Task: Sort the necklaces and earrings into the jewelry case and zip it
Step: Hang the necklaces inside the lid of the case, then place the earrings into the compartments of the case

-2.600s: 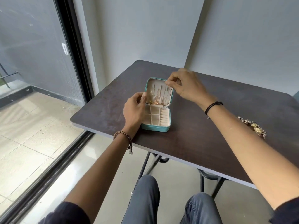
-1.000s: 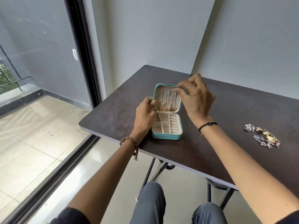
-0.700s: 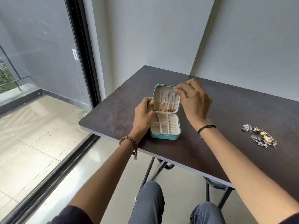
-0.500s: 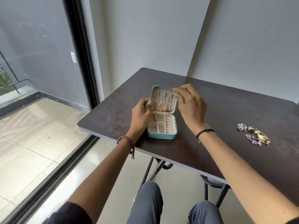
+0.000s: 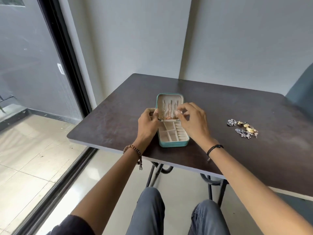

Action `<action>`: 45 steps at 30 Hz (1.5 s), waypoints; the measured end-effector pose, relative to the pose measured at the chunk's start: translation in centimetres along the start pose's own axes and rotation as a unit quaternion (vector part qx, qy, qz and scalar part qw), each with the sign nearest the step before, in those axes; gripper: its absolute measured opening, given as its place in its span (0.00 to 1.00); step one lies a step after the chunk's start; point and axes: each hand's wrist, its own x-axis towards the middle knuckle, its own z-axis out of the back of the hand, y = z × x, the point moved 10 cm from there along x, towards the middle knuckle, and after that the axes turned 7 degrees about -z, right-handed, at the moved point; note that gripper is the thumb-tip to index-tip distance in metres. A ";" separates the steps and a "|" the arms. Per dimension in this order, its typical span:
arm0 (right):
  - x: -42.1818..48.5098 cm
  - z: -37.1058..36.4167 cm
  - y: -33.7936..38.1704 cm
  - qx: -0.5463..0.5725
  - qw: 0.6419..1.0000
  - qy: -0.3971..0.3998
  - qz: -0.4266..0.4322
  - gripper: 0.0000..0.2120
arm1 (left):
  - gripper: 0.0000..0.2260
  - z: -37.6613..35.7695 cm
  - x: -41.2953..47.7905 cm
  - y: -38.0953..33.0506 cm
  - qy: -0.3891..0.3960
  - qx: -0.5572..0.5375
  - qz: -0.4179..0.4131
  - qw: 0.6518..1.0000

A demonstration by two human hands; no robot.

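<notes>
Teal jewelry case (image 5: 172, 143) sits open near the front edge of the dark table (image 5: 118, 119), with its lid (image 5: 169, 98) upright at the far side. Left hand (image 5: 147, 123) grips the lid's left edge, thumb and fingers curled round it, bracing it. Right hand (image 5: 193, 122) is at the lid's right side, thumb and forefinger drawn into a pinch, other fingers curled. Whether a chain sits in that pinch is too fine to see, so cannot tell. Necklaces (image 5: 169, 117) hang down the lid lining, gold chains bunched along its bottom edge. Tray compartments (image 5: 170, 134) in the base look empty. Earrings (image 5: 243, 128) lie in a loose heap to the right on the table, well apart from the case, none sorted yet. Judged step: seating or straightening a necklace in the lid; earrings and zip come after. Risks:
- The thin chains lie close together, so a tug from the pinch could tangle them or pull a neighbour off its hook.
- If the left hand lets go, the lid could flop and dump chains into the tray.
- The case is close to the near table edge, so a push that way could slide it off.
- Slack chain left over the rim would snag the zip.
</notes>
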 end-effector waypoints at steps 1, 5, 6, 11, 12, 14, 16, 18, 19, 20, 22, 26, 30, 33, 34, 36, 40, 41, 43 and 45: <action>-0.4 0.5 -0.6 0.006 1.000 0.000 -0.012 0.04 | 0.09 -0.8 -0.2 -0.2 0.007 0.000 0.000 1.000; -1.5 3.0 -2.9 0.014 0.999 -0.008 -0.046 0.02 | 0.11 -3.9 -1.0 -1.0 0.028 0.005 -0.006 1.000; -1.8 3.7 -3.4 0.013 0.999 -0.011 -0.051 0.01 | 0.11 -4.7 -1.1 -1.3 0.035 0.009 -0.009 0.999; -2.7 6.8 -6.7 0.010 0.996 -0.021 -0.086 0.01 | 0.11 -7.3 -1.3 -1.9 0.059 0.011 -0.017 0.998; -2.8 7.4 -7.5 0.005 0.995 -0.024 -0.098 0.02 | 0.11 -7.4 -1.3 -2.0 0.058 0.013 -0.019 0.998; -3.0 8.7 -9.3 0.001 0.991 -0.026 -0.128 0.03 | 0.11 -7.5 -1.1 -2.1 0.058 0.013 -0.025 0.998; -3.2 10.0 -11.4 -0.004 0.987 -0.024 -0.161 0.03 | 0.11 -7.5 -1.0 -2.0 0.061 0.013 -0.031 0.998; -3.4 11.2 -13.2 -0.026 0.982 -0.019 -0.186 0.03 | 0.11 -7.6 -1.0 -1.8 0.061 0.010 -0.036 0.997; -3.6 12.0 -14.0 -0.038 0.980 -0.020 -0.194 0.03 | 0.11 -7.6 -1.0 -1.8 0.061 0.007 -0.038 0.997; -3.6 12.6 -14.7 -0.049 0.978 -0.022 -0.201 0.03 | 0.10 -7.6 -1.1 -1.8 0.064 0.004 -0.040 0.997; -3.7 14.1 -16.2 -0.069 0.974 -0.029 -0.216 0.03 | 0.10 -7.8 -1.2 -1.9 0.070 -0.013 -0.039 0.997; -3.4 16.1 -18.9 -0.117 0.961 -0.045 -0.247 0.05 | 0.11 -7.7 -1.3 -2.0 0.072 -0.036 -0.033 0.996; -3.2 16.3 -20.6 -0.143 0.950 -0.023 -0.276 0.10 | 0.12 -7.8 -1.3 -1.9 0.073 -0.053 -0.029 0.996; -3.1 15.8 -20.9 -0.137 0.946 -0.002 -0.294 0.11 | 0.12 -7.7 -1.2 -1.8 0.069 -0.065 -0.024 0.995; -3.1 15.7 -20.9 -0.133 0.946 0.001 -0.296 0.11 | 0.13 -7.7 -1.3 -1.8 0.069 -0.069 -0.022 0.995; -3.0 15.6 -20.8 -0.126 0.947 0.005 -0.296 0.10 | 0.13 -7.7 -1.4 -1.8 0.067 -0.078 -0.017 0.995; -2.9 15.6 -20.3 -0.128 0.949 0.006 -0.287 0.08 | 0.12 -7.6 -1.5 -1.8 0.065 -0.088 -0.015 0.994; -2.9 15.7 -20.3 -0.127 0.949 0.006 -0.288 0.09 | 0.12 -7.6 -1.5 -1.8 0.062 -0.089 -0.012 0.994; -2.9 15.8 -20.4 -0.124 0.948 0.008 -0.292 0.09 | 0.12 -7.5 -1.5 -1.7 0.059 -0.089 -0.009 0.994; -2.9 16.0 -20.5 -0.120 0.948 0.009 -0.295 0.08 | 0.11 -7.5 -1.5 -1.7 0.057 -0.088 -0.007 0.994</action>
